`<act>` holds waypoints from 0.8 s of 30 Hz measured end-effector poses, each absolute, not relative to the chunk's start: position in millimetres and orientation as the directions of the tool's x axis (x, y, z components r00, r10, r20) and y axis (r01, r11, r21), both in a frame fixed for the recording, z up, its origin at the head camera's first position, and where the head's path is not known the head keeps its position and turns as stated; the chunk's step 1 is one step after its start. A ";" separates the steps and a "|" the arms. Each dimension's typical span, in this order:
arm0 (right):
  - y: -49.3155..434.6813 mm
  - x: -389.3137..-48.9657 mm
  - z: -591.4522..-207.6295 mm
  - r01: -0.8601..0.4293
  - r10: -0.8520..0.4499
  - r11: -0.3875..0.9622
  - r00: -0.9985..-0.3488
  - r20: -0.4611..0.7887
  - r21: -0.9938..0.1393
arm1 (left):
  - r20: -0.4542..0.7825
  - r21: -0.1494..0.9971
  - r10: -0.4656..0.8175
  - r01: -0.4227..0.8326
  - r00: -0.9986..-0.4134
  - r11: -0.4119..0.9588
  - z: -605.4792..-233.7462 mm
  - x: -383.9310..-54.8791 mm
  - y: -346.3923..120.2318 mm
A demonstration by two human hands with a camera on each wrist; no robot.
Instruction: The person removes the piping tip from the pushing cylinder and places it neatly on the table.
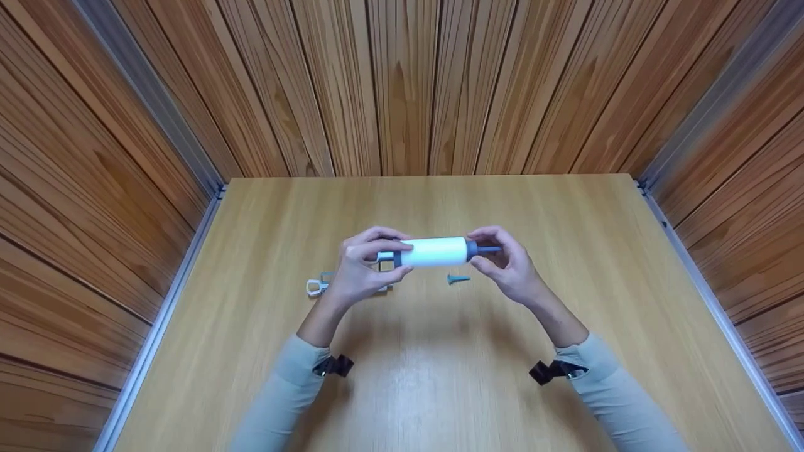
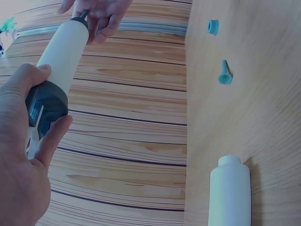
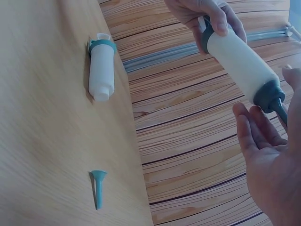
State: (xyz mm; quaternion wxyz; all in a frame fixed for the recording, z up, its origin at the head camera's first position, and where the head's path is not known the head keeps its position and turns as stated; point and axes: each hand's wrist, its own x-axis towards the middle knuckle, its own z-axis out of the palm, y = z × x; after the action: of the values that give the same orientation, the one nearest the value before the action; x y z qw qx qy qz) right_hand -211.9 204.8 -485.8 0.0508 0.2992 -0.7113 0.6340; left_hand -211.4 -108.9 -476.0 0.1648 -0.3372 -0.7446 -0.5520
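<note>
White cylinder [image 1: 434, 252] held level above surface [image 1: 440, 376], between both hands. Left hand [image 1: 361, 267] clamped round dark end collar. Right hand [image 1: 512, 267] at nozzle end, fingers seemingly pinching thin tip. Teal cone [image 1: 458, 279] lies on surface just below.

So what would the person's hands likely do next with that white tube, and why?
Probably the right hand pinches and twists the thin teal nozzle, since its fingers are at that tip while the left hand grips the white tube at its dark cap end. A spare teal nozzle lies on the table.
</note>
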 end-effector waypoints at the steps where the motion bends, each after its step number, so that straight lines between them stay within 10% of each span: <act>1: 204.6 -211.0 -485.4 -0.484 -0.356 0.044 -0.825 0.439 -0.874 | 0.621 0.704 0.322 0.689 -0.714 0.170 -476.0 -210.8 -108.9; 24: 202.6 -207.2 -485.5 -0.518 -0.335 0.068 -0.817 0.469 -0.853 | 0.629 0.669 0.342 0.711 -0.698 0.220 -475.1 -208.2 -108.7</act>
State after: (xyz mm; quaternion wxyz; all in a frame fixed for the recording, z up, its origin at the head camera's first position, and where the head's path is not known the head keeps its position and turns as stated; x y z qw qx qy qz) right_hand -207.2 202.6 -485.5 0.0742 0.2931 -0.7269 0.6166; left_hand -208.2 -108.7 -475.1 0.1772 -0.3459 -0.7605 -0.5202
